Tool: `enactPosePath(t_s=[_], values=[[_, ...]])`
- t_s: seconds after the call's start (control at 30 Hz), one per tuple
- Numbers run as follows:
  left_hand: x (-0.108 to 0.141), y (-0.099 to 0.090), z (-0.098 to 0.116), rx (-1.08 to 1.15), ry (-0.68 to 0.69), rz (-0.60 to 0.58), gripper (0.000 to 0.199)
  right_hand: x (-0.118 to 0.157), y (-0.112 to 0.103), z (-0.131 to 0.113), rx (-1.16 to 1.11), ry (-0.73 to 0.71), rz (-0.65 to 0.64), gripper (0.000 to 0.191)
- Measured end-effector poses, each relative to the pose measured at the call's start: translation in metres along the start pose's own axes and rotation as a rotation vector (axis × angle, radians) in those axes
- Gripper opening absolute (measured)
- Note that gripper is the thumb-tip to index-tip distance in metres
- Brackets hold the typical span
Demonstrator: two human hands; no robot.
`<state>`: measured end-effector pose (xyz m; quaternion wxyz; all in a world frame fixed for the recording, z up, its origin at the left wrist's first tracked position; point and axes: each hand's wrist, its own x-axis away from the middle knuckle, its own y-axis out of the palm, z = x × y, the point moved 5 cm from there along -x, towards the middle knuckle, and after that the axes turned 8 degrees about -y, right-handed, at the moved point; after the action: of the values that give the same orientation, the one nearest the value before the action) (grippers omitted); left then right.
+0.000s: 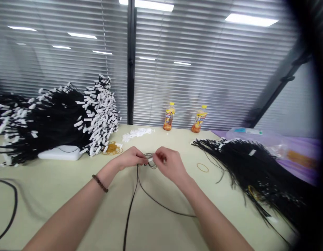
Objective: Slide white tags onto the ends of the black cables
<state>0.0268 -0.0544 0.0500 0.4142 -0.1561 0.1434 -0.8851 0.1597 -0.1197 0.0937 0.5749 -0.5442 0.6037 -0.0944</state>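
In the head view, my left hand [134, 157] is closed on a thin black cable [137, 177], whose two lengths hang down over the table toward me. Small loops of thin dark cord or wire show between my hands. My right hand [169, 162] is closed in a pinch at the right side of these loops, beside a small white tag [150, 159]. What exactly lies between the right fingertips is too small to make out.
A large heap of black cables [59, 118] with white ends stands at the left, beside a white box [59, 152] and yellow rubber bands [113, 149]. More black cables [255, 170] lie right, near a single rubber band [202, 167]. Two bottles [168, 118] stand by the blinds.
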Motion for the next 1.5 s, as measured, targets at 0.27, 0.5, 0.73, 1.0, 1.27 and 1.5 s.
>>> enactPosePath(t_s=[0.27,0.5,0.73,1.0,1.27,1.5], values=[[-0.015,-0.009,-0.025,0.183,-0.159,0.13,0.033,0.024,0.068,-0.023,-0.178,-0.012,-0.261,0.021],[-0.018,-0.01,-0.026,0.2,-0.149,0.115,0.029,0.018,0.074,-0.012,-0.478,0.191,-0.314,0.024],[-0.016,-0.006,-0.021,0.197,-0.121,0.085,0.028,0.018,0.078,-0.003,-0.586,0.26,-0.305,0.018],[-0.014,-0.005,-0.018,0.104,-0.127,0.07,0.029,0.018,0.068,0.001,-0.82,0.411,-0.363,0.014],[-0.018,-0.008,-0.025,0.163,-0.183,0.069,0.03,0.007,0.008,-0.009,-1.273,0.423,-0.472,0.012],[-0.021,-0.01,-0.034,0.271,-0.255,0.121,0.031,0.002,-0.075,0.039,-1.232,0.171,0.208,0.022]])
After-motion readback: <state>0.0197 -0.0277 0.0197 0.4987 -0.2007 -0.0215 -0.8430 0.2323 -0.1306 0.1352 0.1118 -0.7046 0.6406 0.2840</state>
